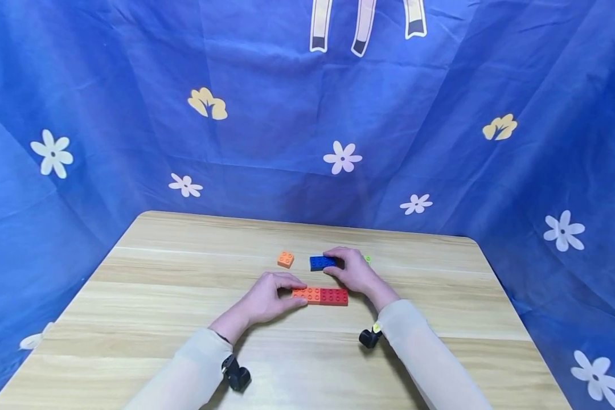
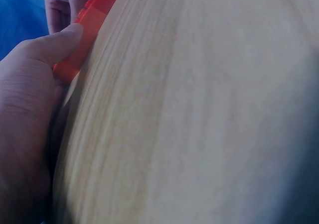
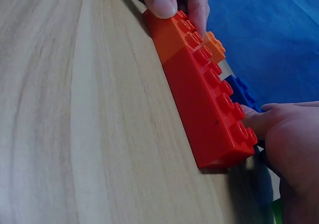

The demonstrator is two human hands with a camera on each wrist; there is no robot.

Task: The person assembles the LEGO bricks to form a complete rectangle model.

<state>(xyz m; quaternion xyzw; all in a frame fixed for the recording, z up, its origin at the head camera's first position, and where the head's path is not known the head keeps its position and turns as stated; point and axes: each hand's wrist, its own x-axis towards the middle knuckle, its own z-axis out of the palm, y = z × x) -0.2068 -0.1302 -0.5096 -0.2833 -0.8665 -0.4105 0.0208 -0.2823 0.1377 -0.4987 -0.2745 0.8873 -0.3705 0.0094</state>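
My left hand (image 1: 267,295) pinches the left end of an orange brick (image 1: 313,295), thumb on the near side and fingers on the far side. Against that brick's right end sits a red brick (image 1: 334,296), the two forming one straight row on the table. Just behind the row, my right hand (image 1: 355,271) grips the right end of a blue brick (image 1: 320,263) between thumb and fingers. The right wrist view shows the red brick (image 3: 204,109) up close, studs upward, with the blue brick (image 3: 241,90) partly hidden behind it.
A small orange brick (image 1: 285,259) lies on the wooden table (image 1: 195,273), left of the blue one. Beyond the right hand, a light green brick (image 1: 367,259) is mostly hidden. A blue patterned cloth (image 1: 266,142) hangs behind and at both sides of the table.
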